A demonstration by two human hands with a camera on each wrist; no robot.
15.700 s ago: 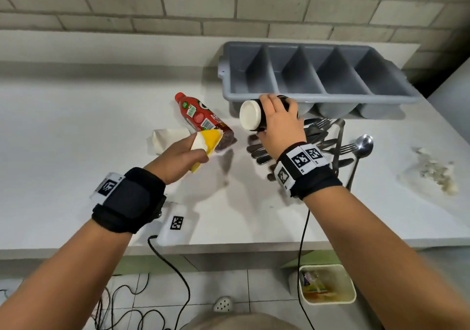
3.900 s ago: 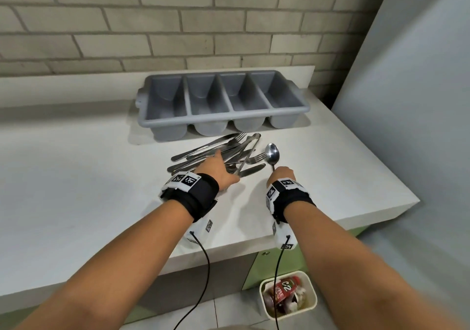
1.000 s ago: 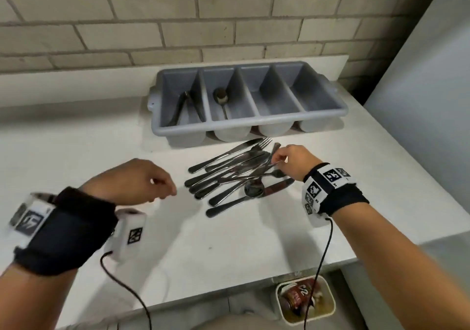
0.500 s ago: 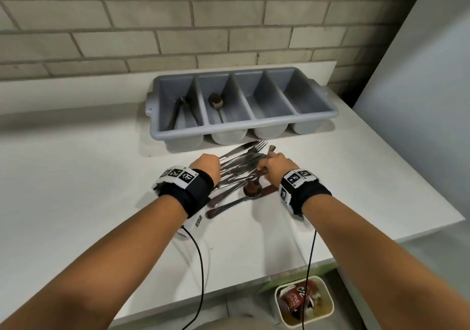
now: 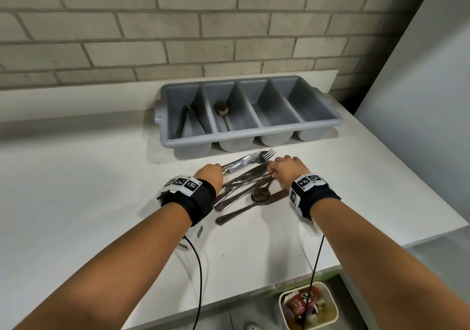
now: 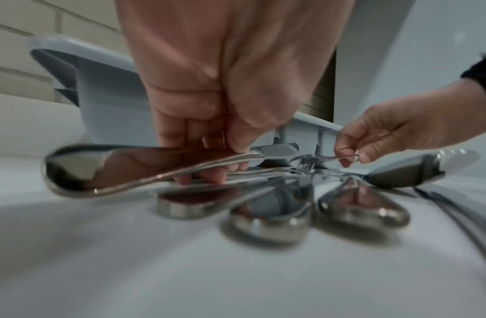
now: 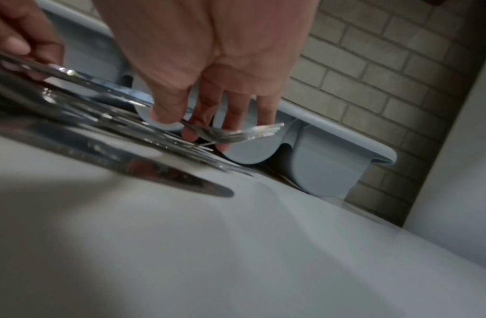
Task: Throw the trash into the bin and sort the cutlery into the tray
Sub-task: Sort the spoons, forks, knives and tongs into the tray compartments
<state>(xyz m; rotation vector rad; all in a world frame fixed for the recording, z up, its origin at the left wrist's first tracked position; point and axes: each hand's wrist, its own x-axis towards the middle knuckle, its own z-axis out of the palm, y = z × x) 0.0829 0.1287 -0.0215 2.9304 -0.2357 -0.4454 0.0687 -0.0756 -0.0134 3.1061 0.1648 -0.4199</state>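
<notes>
A pile of cutlery (image 5: 244, 189) lies on the white counter (image 5: 76, 202) in front of the grey four-compartment tray (image 5: 318, 126). The tray's leftmost compartment holds a knife (image 5: 184, 121), the second a spoon (image 5: 222, 109). My left hand (image 5: 220, 173) grips a knife (image 6: 100, 167) by its handle at the pile's left side, with the handle end raised off the counter. My right hand (image 5: 270, 174) pinches a fork (image 7: 236, 133) at its neck on the pile's right side, tines slightly lifted. The left wrist view shows the same pinch by my right hand (image 6: 350, 158).
A brick wall stands behind the tray and a pale wall panel (image 5: 419, 100) closes off the right. On the floor below the counter edge sits a small white bin (image 5: 282, 306) with a red bottle (image 5: 296, 305) in it. Wrist cables hang over the counter's front edge.
My left hand came in from the left and took hold of a knife in the pile. My right hand stayed on the pile's right side, pinching the fork.
</notes>
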